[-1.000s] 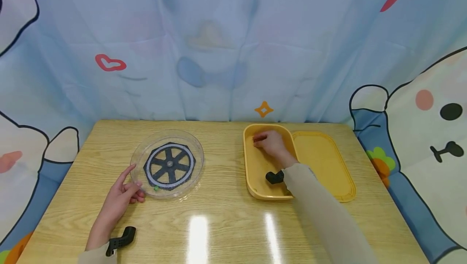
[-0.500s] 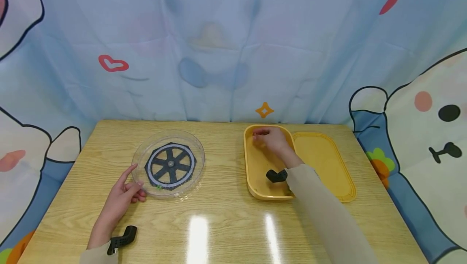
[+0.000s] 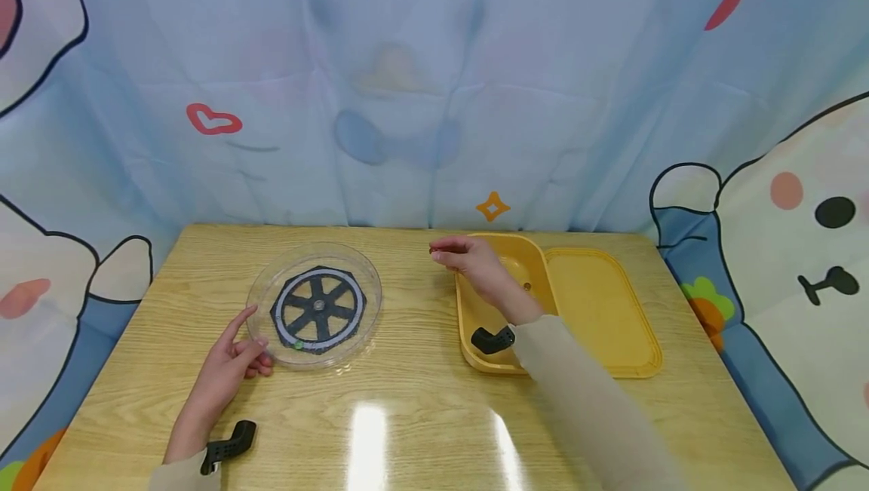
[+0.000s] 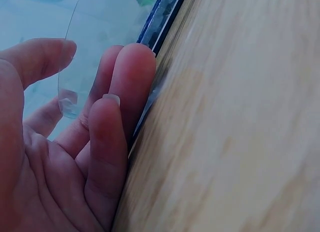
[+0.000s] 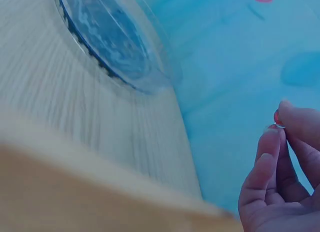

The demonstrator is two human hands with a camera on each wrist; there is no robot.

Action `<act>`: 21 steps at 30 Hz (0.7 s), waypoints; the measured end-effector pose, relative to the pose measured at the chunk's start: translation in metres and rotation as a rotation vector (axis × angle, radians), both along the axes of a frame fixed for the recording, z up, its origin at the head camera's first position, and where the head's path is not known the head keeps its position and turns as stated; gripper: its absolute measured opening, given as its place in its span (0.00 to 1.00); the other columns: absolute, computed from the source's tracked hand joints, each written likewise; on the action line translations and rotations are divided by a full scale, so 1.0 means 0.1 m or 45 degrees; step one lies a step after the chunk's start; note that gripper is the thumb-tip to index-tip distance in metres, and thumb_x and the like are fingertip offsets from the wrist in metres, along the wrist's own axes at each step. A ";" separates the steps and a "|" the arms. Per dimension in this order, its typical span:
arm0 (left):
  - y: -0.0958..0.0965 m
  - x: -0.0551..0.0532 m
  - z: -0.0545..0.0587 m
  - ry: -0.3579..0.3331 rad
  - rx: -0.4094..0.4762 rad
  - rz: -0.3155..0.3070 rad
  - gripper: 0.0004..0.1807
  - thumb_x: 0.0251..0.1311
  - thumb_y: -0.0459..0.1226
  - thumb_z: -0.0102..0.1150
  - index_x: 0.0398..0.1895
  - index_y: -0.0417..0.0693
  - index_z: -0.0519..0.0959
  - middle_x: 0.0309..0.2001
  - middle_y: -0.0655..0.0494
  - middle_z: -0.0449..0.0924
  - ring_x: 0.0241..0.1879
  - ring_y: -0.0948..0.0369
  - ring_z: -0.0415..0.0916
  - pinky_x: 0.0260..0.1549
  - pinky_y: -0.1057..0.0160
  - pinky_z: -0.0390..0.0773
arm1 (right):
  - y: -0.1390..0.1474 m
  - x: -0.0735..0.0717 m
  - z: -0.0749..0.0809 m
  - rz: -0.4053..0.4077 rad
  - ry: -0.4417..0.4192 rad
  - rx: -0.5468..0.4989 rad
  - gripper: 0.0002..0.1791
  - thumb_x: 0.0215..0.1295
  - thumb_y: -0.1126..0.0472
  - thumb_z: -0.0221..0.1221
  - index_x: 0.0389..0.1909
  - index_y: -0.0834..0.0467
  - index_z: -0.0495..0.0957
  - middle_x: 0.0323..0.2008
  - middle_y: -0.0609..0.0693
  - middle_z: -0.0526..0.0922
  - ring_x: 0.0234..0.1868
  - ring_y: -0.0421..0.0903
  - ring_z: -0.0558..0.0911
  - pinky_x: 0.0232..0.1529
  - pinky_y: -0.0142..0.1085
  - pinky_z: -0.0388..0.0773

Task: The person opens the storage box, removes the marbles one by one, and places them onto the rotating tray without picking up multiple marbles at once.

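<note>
My left hand (image 3: 227, 363) is at the near left rim of a clear round dish (image 3: 376, 280), its thumb and fingers around the wall. A dark wheel-like piece (image 3: 317, 307) with spokes and a pale ring lies in the dish. Near its lower edge sits a small green glassy bit (image 3: 298, 345), which also shows in the left wrist view. My right hand (image 3: 478, 268) is above the left wall of the yellow bin (image 3: 465, 325). In the right wrist view its thumb and fingertips pinch a small shiny red bead (image 5: 277, 117), mostly covered by the fingers.
The bin's yellow lid (image 3: 604, 310) lies flat on the wooden table (image 3: 407, 415), right against the bin. Inside the bin a small amber bit (image 3: 527, 286) shows beside the right wrist. A patterned blue curtain (image 3: 407, 84) hangs behind the table's far edge.
My right hand has come up out of the yellow bin and moved left past its wall with the small red bead. The left hand has stayed at the dish.
</note>
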State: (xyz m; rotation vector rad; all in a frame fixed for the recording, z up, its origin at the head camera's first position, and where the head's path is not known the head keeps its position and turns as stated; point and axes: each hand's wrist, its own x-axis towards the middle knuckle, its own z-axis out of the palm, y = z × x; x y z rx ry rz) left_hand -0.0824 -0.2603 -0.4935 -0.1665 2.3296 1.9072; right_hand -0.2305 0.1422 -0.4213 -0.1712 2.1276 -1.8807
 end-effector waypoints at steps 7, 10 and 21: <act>-0.01 -0.02 -0.01 -0.014 0.000 0.008 0.36 0.75 0.39 0.51 0.80 0.55 0.47 0.29 0.48 0.84 0.27 0.57 0.83 0.31 0.64 0.76 | -0.19 0.04 -0.05 0.123 -0.006 0.022 0.16 0.68 0.64 0.63 0.55 0.64 0.81 0.53 0.56 0.83 0.54 0.48 0.80 0.62 0.51 0.68; -0.01 -0.02 -0.01 -0.019 0.001 0.005 0.36 0.75 0.39 0.51 0.80 0.56 0.47 0.29 0.48 0.83 0.27 0.57 0.83 0.32 0.64 0.76 | -0.23 0.05 -0.09 0.151 0.004 0.052 0.15 0.69 0.62 0.63 0.54 0.62 0.82 0.53 0.55 0.83 0.54 0.48 0.80 0.62 0.50 0.69; -0.01 -0.02 0.00 -0.020 -0.017 0.014 0.36 0.75 0.38 0.51 0.80 0.56 0.48 0.30 0.47 0.84 0.27 0.57 0.83 0.32 0.64 0.76 | -0.30 0.06 -0.15 0.183 0.043 0.047 0.13 0.69 0.62 0.63 0.52 0.61 0.82 0.51 0.54 0.83 0.54 0.50 0.79 0.61 0.55 0.69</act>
